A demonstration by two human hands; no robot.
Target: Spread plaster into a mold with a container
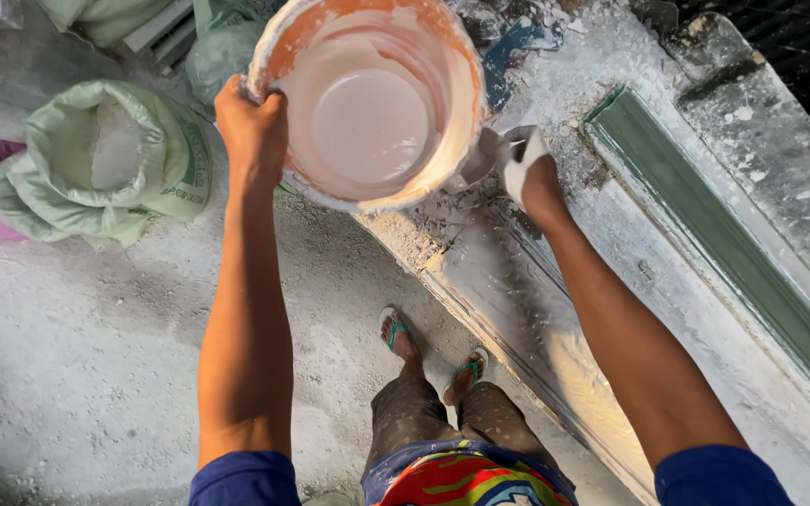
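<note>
— What do we see, largest first?
— A long plaster-crusted bench (667, 281); on its near end our round orange bucket (377, 98), tilted, coated in pale slurry.
— And our hands?
— Left hand (250, 122) clamps the rim; right hand (525, 159), plaster-whitened, seemingly grips the rim's far side.

Blue short sleeves (246, 478), paint-speckled trousers (424, 412), green-strapped flip-flops (396, 333), plaster-whitened right hand (522, 159).

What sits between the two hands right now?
In the head view, the orange-rimmed bucket of white mix lies between them: the left hand grips its rim and the plaster-coated right hand is at its opposite side.
</note>
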